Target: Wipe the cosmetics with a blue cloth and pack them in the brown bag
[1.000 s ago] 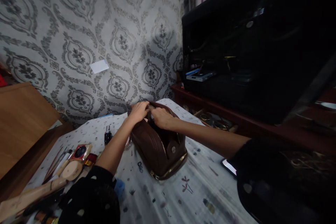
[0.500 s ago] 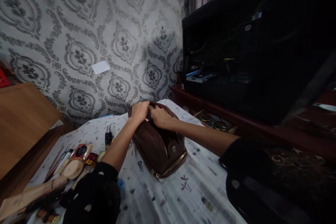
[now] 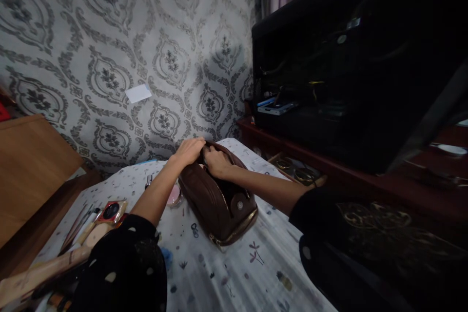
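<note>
A brown leather-like handbag (image 3: pixel 204 195) with gold zips lies on the patterned cloth, its mouth unzipped and gaping. My left hand (image 3: pixel 190 150) is curled over the far left edge of the opening and grips it. Reaching into the mouth from the right, my right hand (image 3: pixel 217 161) has its fingers bent; the fingertips, and whatever they may hold, are hidden by the bag. A round snap (image 3: pixel 240 205) shows on a flap at the near end. Beside my left forearm sits a round pink cosmetic jar (image 3: pixel 174 196), partly covered.
Cosmetics lie at left, among them a red compact (image 3: pixel 114 210) and a pale tube (image 3: pixel 47 265). A white cloth (image 3: pixel 226 278) with small prints covers the table. To the right are an opened drawer (image 3: pixel 298 170) and a large black television (image 3: pixel 329 78). A wooden box (image 3: pixel 36 165) stands left.
My left hand and forearm have shifted slightly left along the bag's edge, uncovering the pink jar. My right hand has moved a little left within the opening. The view has turned slightly.
</note>
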Demonstrator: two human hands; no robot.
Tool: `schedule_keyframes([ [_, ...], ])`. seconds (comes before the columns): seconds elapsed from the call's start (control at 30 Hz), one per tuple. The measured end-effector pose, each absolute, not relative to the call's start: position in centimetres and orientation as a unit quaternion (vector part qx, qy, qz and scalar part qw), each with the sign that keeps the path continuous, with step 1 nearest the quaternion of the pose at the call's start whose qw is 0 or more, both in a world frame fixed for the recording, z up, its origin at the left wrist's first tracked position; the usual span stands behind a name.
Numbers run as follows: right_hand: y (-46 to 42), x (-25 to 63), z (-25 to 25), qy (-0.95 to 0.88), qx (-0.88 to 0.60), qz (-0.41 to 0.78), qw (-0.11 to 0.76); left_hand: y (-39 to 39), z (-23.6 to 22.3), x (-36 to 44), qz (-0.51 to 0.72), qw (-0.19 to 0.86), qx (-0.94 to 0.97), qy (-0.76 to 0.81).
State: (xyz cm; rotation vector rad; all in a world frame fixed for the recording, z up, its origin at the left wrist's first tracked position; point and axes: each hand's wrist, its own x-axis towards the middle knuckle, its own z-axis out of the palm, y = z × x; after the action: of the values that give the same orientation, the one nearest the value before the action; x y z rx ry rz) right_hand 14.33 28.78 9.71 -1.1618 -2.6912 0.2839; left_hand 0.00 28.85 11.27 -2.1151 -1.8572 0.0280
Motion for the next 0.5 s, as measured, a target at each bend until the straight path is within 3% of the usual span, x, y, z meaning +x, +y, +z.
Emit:
schedule_keyframes([
  [0.5,28.3,14.99,10.13,-0.908,-0.387,0.14,0.079,28.18,10.43,-0.05,-0.029,0.18,-0.709,-0.682],
])
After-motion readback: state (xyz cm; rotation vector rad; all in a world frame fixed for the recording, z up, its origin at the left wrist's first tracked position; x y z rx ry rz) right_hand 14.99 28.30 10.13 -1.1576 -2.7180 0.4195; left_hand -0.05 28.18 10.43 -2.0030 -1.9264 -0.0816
